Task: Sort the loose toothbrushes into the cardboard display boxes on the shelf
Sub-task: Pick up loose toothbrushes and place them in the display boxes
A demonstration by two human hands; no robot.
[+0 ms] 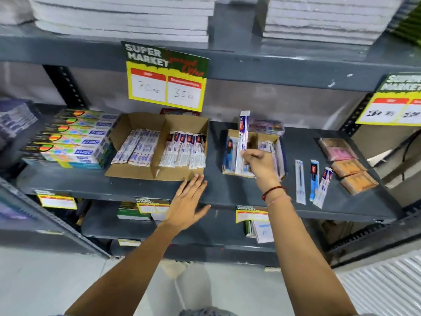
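Evidently sorting, the right hand [257, 161] pinched a toothbrush [242, 142] upright over the small box [230, 171]; left hand [189, 201], fingers spread, lay at the shelf's [136, 185] front edge, likely steadying.

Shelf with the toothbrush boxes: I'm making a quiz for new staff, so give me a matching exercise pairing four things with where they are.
Things:
1. left hand
2. right hand
3. toothpaste cartons
4. three loose toothbrushes

Places:
A. stacked left of the large cardboard box
B. flat and open at the large box's front corner
C. lying on the shelf right of the small cardboard box
D. over the small box, gripping an upright toothbrush

Pairs: 1-B, 2-D, 3-A, 4-C
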